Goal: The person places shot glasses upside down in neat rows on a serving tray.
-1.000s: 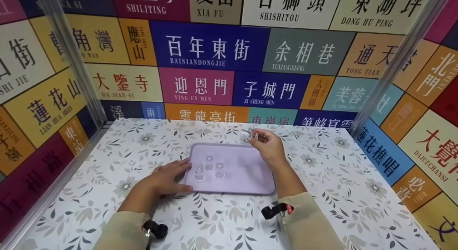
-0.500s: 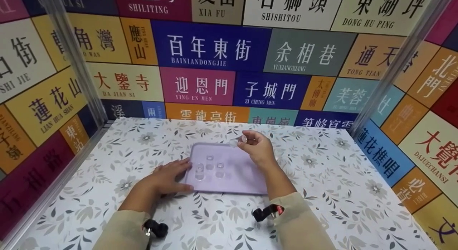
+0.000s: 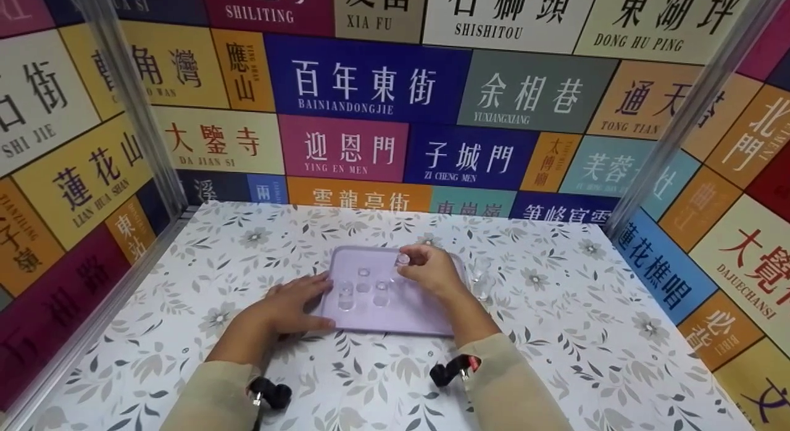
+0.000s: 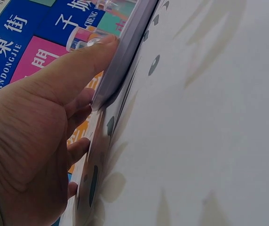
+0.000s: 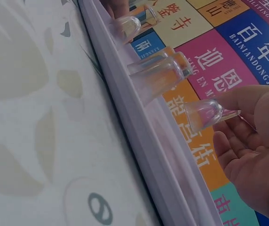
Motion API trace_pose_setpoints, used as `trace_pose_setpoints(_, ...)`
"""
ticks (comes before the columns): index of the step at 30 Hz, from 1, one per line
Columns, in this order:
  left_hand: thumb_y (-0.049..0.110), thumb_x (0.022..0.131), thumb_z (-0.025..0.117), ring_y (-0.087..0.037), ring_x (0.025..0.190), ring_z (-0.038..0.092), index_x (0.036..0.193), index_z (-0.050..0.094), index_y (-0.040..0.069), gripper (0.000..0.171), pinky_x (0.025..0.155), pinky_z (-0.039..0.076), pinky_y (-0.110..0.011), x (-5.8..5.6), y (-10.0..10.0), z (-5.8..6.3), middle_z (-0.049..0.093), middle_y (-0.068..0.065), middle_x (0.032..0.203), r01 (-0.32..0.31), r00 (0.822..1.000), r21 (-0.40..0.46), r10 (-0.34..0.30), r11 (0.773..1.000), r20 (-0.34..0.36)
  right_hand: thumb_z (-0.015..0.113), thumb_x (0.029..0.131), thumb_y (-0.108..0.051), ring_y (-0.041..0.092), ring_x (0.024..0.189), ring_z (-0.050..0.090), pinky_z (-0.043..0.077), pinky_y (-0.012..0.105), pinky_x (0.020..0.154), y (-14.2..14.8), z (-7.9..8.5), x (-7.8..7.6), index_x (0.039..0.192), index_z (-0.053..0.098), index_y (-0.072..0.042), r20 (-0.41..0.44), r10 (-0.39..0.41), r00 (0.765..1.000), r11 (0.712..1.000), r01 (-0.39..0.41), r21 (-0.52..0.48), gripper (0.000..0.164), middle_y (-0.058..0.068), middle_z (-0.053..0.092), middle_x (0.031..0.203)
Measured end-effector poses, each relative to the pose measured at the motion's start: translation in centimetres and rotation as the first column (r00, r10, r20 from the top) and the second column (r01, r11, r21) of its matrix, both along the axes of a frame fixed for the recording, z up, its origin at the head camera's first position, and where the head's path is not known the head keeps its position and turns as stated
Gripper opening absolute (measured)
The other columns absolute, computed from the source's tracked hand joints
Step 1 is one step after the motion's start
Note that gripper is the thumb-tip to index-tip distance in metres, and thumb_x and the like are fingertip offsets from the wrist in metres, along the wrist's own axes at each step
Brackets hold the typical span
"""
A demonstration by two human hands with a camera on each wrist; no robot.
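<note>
A lilac tray (image 3: 419, 317) lies on the table. My left hand (image 3: 290, 304) rests at its left edge, fingers spread along the side and thumb at the near corner. In the left wrist view, the thumb (image 4: 85, 61) lies straight against the rim. Over the tray's far right part, my right hand (image 3: 435, 273) pinches a small clear cup (image 5: 205, 114) by its narrow end, wide mouth toward the tray. Several like clear cups (image 3: 345, 296) stand on the tray's left half, narrow ends up.
To the right of the tray, beside my right forearm, are more clear cups (image 3: 480, 278). The flower-patterned tabletop (image 3: 370, 375) is bounded at the back and sides by walls of coloured Chinese signs (image 3: 364, 79).
My right hand has come left and nearer from beyond the tray's far edge, bringing the clear cup down over the tray. The left hand has stayed at the tray's edge.
</note>
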State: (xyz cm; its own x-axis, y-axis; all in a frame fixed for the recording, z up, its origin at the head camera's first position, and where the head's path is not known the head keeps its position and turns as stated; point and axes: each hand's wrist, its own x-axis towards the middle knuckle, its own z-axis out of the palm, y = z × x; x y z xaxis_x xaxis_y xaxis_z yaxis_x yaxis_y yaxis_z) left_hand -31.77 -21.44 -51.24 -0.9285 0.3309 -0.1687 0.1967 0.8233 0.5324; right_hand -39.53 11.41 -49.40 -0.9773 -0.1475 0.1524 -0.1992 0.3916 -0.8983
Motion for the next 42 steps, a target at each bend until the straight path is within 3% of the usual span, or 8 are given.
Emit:
trace_pose_setpoints(6, 0.072, 0.083, 0.079, -0.029, 0.170, 0.014, 0.167, 0.037, 0.035, 0.102, 0.134, 0.000, -0.071, -0.1, 0.1, 0.0, 0.018, 0.018, 0.180, -0.005, 1.000, -0.003, 0.005, 1.000, 0.004, 0.084, 0.085, -0.002, 0.020, 0.104, 0.071, 0.058, 0.029, 0.093, -0.3, -0.6, -0.1, 0.124, 0.079, -0.010, 0.030, 0.049, 0.998, 0.998, -0.051, 0.035, 0.040, 0.008, 0.080, 0.115)
trace_pose_setpoints(14, 0.073, 0.081, 0.080, -0.028, 0.170, 0.013, 0.167, 0.036, 0.038, 0.103, 0.135, 0.000, -0.070, -0.2, 0.0, -0.3, 0.018, 0.019, 0.179, -0.014, 1.000, 0.005, 0.014, 1.000, 0.016, 0.083, 0.083, 0.000, 0.017, 0.099, 0.070, 0.057, 0.026, 0.090, -0.7, -1.3, 0.1, 0.119, 0.079, -0.005, 0.064, 0.076, 0.995, 0.996, -0.080, 0.049, 0.036, 0.011, 0.079, 0.109)
trace_pose_setpoints(19, 0.072, 0.080, 0.081, -0.028, 0.170, 0.013, 0.167, 0.037, 0.038, 0.104, 0.134, -0.001, -0.070, -0.2, -0.1, -0.3, 0.019, 0.019, 0.179, -0.019, 1.000, 0.013, 0.019, 1.000, 0.009, 0.084, 0.083, -0.001, 0.021, 0.105, 0.070, 0.058, 0.033, 0.097, -0.6, -1.3, 0.2, 0.122, 0.077, -0.007, 0.074, 0.079, 0.994, 0.996, -0.082, 0.033, 0.040, 0.009, 0.078, 0.113)
trace_pose_setpoints(25, 0.073, 0.083, 0.079, -0.030, 0.170, 0.015, 0.167, 0.037, 0.035, 0.101, 0.133, 0.003, -0.073, -0.2, -0.1, -0.4, 0.020, 0.017, 0.180, 0.004, 1.000, -0.016, -0.005, 1.000, -0.022, 0.085, 0.086, -0.008, 0.026, 0.123, 0.071, 0.058, 0.041, 0.110, 0.0, -0.2, 0.6, 0.132, 0.074, -0.009, 0.070, 0.072, 0.995, 0.997, -0.072, 0.004, 0.048, 0.008, 0.076, 0.128)
trace_pose_setpoints(34, 0.072, 0.084, 0.078, -0.032, 0.169, 0.015, 0.168, 0.037, 0.032, 0.102, 0.132, 0.002, -0.075, -0.2, -0.1, -0.5, 0.020, 0.014, 0.180, 0.020, 0.999, -0.004, -0.020, 1.000, -0.033, 0.085, 0.088, -0.010, 0.029, 0.127, 0.070, 0.061, 0.040, 0.107, 3.4, 2.5, 1.1, 0.135, 0.073, -0.011, 0.030, 0.009, 1.000, 0.999, -0.008, -0.045, 0.048, 0.012, 0.074, 0.134)
trace_pose_setpoints(42, 0.073, 0.081, 0.080, -0.031, 0.170, 0.014, 0.167, 0.036, 0.035, 0.104, 0.133, -0.001, -0.073, -0.1, -0.2, -0.3, 0.019, 0.016, 0.180, 0.002, 1.000, 0.007, -0.002, 1.000, -0.010, 0.084, 0.092, -0.018, 0.029, 0.128, 0.067, 0.060, 0.037, 0.104, 7.7, 3.2, 1.4, 0.136, 0.072, -0.013, 0.048, -0.075, 0.996, 0.997, 0.076, -0.011, 0.046, 0.013, 0.072, 0.136)
